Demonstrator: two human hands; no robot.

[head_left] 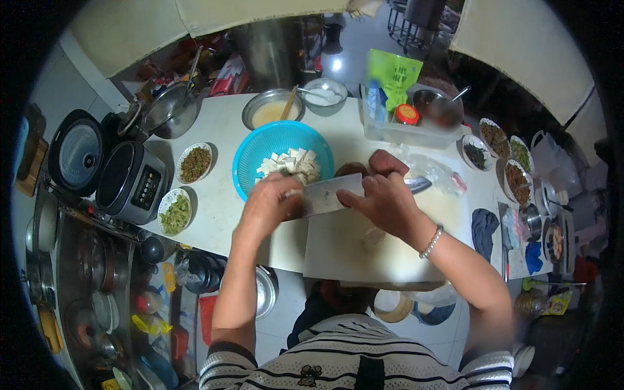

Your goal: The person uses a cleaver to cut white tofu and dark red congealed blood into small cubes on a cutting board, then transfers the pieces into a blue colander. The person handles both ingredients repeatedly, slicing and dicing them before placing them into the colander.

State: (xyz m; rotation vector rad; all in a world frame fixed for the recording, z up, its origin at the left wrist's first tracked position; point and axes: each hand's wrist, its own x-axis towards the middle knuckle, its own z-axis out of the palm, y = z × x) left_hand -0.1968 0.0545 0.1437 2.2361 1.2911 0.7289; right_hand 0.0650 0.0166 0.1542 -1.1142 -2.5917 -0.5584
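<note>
My right hand [390, 207] grips a wide-bladed cleaver [327, 195], its thumb lying along the blade. The handle is hidden in the fist. At the blade's other end, my left hand [273, 202] has its fingers curled at the metal; whether they hold it or something small is blurred. Just beyond the left hand is a blue plastic colander [243, 146] with white tofu cubes [292, 162] heaped in it. Below the cleaver lies a white cutting board [341, 253]. Dark red meat pieces [388, 163] sit past the right hand, beside another knife blade [418, 185].
Behind the colander stand a metal bowl of pale liquid [268, 117] with chopsticks and a bowl of white powder [325, 97]. A clear plastic bin [409, 136] holds a green pouch and a red-lidded jar. A rice cooker [131, 180], lid raised, stands left near bowls of chopped food [174, 212].
</note>
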